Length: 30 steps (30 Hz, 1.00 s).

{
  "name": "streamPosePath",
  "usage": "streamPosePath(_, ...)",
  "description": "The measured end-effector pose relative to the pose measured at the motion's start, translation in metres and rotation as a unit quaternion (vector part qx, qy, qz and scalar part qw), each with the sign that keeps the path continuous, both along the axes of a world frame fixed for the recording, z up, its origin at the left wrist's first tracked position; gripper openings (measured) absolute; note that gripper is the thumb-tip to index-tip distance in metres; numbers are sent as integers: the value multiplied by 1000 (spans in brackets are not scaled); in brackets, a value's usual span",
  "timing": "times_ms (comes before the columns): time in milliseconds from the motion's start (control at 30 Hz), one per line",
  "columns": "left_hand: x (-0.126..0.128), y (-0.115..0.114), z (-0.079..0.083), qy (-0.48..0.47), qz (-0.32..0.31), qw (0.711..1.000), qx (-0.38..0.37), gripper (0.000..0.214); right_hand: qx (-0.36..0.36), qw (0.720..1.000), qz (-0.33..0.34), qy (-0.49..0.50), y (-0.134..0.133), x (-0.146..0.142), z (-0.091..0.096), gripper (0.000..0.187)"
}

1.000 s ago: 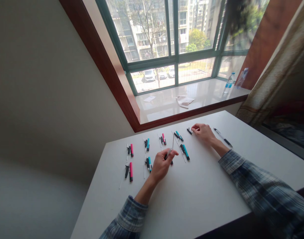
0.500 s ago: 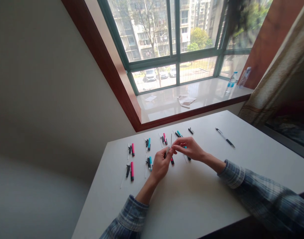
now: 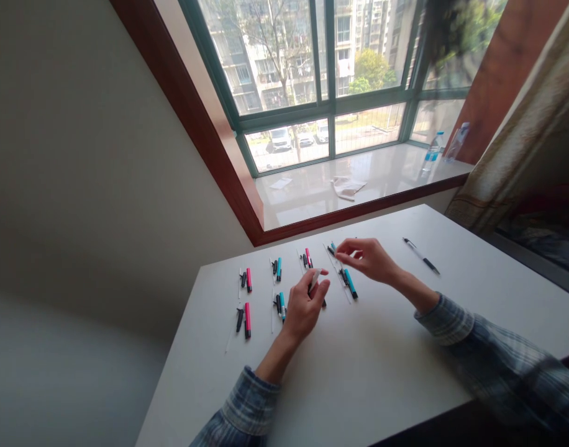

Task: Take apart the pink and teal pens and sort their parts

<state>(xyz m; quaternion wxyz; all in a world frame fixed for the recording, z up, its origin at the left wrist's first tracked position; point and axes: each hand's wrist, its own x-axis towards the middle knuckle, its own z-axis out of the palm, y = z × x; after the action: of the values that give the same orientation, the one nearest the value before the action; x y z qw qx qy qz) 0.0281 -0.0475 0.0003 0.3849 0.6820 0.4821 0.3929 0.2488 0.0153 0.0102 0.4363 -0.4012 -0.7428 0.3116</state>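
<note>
Sets of taken-apart pens lie in two rows on the white table (image 3: 359, 372): pink barrels (image 3: 247, 320), teal barrels (image 3: 350, 283), black caps and thin white refills. My left hand (image 3: 305, 304) is closed round a small whitish pen part (image 3: 314, 279), just above a dark piece on the table. My right hand (image 3: 368, 257) hovers over the far right sets, thumb and fingers pinched together; what they hold, if anything, is too small to name.
A whole black-and-white pen (image 3: 420, 256) lies alone at the far right of the table. Behind the table runs a glossy window sill (image 3: 382, 177) with a crumpled cloth (image 3: 346, 186) and two water bottles (image 3: 431, 154). A curtain (image 3: 512, 136) hangs at right.
My right hand came from the far black cap to meet my left hand, then drew back right and away. The thin refill that stood up from my left hand no longer shows.
</note>
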Motion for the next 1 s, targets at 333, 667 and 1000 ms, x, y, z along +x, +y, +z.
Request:
streamPosePath(333,0,2,-8,-90,-11,995,-46,32,-45,948,-173,-262,22,21,-37,16)
streamPosePath(667,-2,7,-14,-104,-22,993,-50,31,-131,892,-200,-384,14,40,-18,26)
streamPosePath(1000,-1,6,-11,-93,-36,994,-47,34,-155,889,-170,-396,9,29,-25,16)
